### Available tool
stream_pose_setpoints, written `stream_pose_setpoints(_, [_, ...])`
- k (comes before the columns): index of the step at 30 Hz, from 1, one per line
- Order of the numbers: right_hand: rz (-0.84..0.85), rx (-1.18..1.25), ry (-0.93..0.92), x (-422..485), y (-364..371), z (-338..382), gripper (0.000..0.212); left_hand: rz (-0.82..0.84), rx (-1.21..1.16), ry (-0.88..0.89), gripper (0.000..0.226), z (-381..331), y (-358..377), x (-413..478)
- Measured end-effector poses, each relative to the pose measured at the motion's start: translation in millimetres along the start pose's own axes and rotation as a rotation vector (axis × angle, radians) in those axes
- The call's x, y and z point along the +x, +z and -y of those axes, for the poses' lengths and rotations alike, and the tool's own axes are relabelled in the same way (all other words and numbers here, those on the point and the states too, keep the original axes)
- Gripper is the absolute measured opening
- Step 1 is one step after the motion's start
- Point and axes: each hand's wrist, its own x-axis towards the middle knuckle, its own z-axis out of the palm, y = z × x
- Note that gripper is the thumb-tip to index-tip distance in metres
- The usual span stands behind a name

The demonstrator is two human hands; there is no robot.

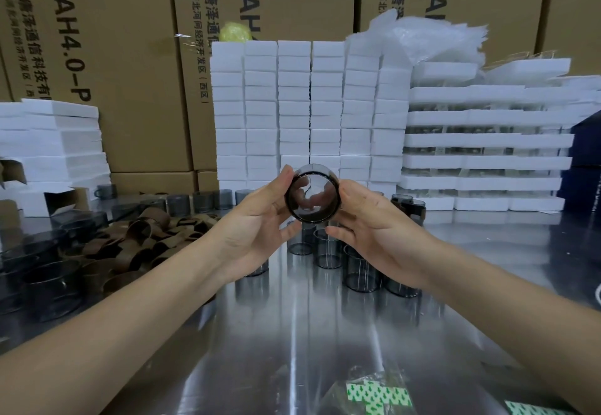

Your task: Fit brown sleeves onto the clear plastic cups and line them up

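I hold one smoky clear cup [312, 194] up over the table, its open mouth turned toward me. My left hand [257, 219] grips its left side and my right hand [374, 219] grips its right side; both have fingers curled round the wall. No brown sleeve shows on this cup. A heap of brown sleeves [130, 248] lies at the left. Several bare cups [328, 248] stand in a group below my hands, partly hidden by them. More cups [48, 281] crowd the left edge, and a row of cups [201, 201] stands farther back.
The steel table [309, 333] reflects light. Stacks of white foam blocks [309, 105] and foam trays [487, 141] rise behind, with cardboard boxes [130, 57] at the wall. A plastic bag with green-printed pads [374, 395] lies at the near edge.
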Motion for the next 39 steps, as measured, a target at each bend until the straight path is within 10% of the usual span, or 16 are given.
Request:
stream_pose_setpoints(2, [0.001,0.002,0.002,0,0,0,0.063,-0.019,0.002,-0.006,0.051,0,1,0])
stream_pose_setpoints(7, [0.012,0.016,0.005,2,-1,1,0.071,-0.021,0.053,-0.005,0.095,-3,2,-1])
stream_pose_setpoints(14, [-0.009,0.036,-0.063,4,-14,0,0.049,0.065,0.103,-0.014,0.048,2,-5,2])
stream_pose_setpoints(23, [-0.130,-0.025,-0.050,6,-18,-6,0.071,-0.037,0.108,0.093,0.048,15,-11,7])
stream_pose_setpoints(29, [-0.082,-0.338,-0.069,2,-11,-12,0.099,-0.034,0.124,0.124,0.048,18,-7,5])
stream_pose_setpoints(39, [-0.362,-0.920,-0.441,-3,-11,-22,0.076,-0.090,0.205,0.034,0.051,17,3,2])
